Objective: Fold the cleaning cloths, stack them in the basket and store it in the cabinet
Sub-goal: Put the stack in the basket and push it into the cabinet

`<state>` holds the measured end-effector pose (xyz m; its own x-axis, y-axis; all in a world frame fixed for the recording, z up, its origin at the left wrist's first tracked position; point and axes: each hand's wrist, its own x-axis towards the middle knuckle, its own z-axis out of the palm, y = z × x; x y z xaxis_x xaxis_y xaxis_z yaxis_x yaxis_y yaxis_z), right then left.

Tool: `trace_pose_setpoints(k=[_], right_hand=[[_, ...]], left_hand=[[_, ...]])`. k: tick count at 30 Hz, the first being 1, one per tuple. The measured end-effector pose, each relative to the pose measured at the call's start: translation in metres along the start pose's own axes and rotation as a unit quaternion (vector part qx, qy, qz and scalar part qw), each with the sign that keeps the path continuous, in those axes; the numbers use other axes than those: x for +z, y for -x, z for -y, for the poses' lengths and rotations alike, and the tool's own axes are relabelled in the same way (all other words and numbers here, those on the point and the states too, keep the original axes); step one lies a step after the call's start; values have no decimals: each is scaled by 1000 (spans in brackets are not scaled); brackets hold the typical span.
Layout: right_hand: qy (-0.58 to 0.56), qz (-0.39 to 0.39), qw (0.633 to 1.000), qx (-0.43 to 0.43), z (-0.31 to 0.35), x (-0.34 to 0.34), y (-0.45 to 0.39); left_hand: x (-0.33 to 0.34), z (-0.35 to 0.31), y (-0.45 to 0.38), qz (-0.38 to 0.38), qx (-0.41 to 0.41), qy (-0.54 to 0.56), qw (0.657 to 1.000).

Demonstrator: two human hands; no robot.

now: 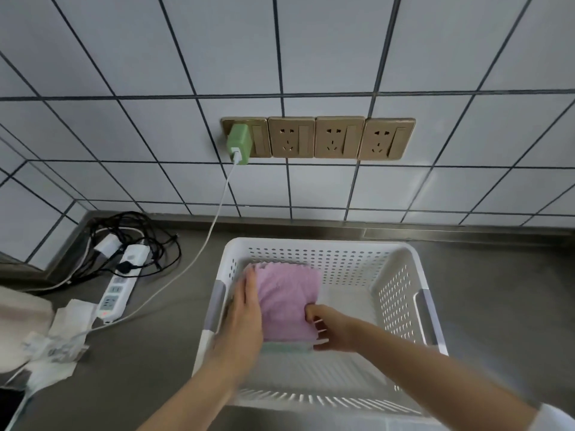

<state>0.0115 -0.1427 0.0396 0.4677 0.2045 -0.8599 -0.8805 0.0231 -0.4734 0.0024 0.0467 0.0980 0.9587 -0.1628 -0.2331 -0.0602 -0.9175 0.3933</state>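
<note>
A white perforated plastic basket (401,293) stands on the steel counter. Inside its left half lies a folded pink cloth (286,300) on top of a pale green cloth (286,348), of which only the near edge shows. My left hand (245,318) lies flat with straight fingers along the pink cloth's left side. My right hand (329,329) holds the stack's right edge, fingers curled against the pink cloth. Both forearms reach in from the bottom of the view.
A white power strip (119,289) and tangled black cables (137,241) lie at the left. A green charger (239,144) with a white cord hangs from the wall sockets. Crumpled white paper or cloths (59,337) sit at the far left counter edge.
</note>
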Motion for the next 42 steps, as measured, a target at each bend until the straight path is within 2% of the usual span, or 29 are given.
trace_pose_setpoints(k=[2,3,4,6,10,17,19,23,27,29,32,36,39,42], right_hand=[[3,-1,1000,-4,-1,-1,-3],[4,-3,1000,-6,-2,-1,-4],[3,-2,1000,-9,-2,-1,-5],[-3,2,1000,-15,-4,0,-5],[-8,6,999,-48,-9,3,-9],[15,-23,998,-59,-13,10,-7],[55,-39,997,-45,-9,12,-3],[222,-125,963,-85,7,7,24],[268,-165,933,-173,21,-9,72],[285,-195,910,-230,19,-19,98],[265,-245,884,-295,7,-33,132],[209,-328,848,-360,-13,-50,160],[141,-396,824,-379,-21,-64,171],[124,-466,803,-352,-27,-74,172]], left_hand=[[-6,-7,5,-96,127,-137,978],[-2,-4,2,-117,167,-184,962],[2,-1,0,-128,194,-223,947],[9,4,-2,-92,227,-232,941],[20,11,-2,8,214,-254,943],[28,17,-22,45,200,-233,951],[24,16,-28,86,175,-219,956],[18,13,-35,111,154,-193,963],[-1,6,-29,100,157,-150,971],[-15,1,-22,101,124,-71,985],[-31,-2,-5,61,68,68,993],[-43,1,15,-89,34,213,972],[-52,13,24,-185,-15,248,951],[-54,26,24,-206,-67,258,942]])
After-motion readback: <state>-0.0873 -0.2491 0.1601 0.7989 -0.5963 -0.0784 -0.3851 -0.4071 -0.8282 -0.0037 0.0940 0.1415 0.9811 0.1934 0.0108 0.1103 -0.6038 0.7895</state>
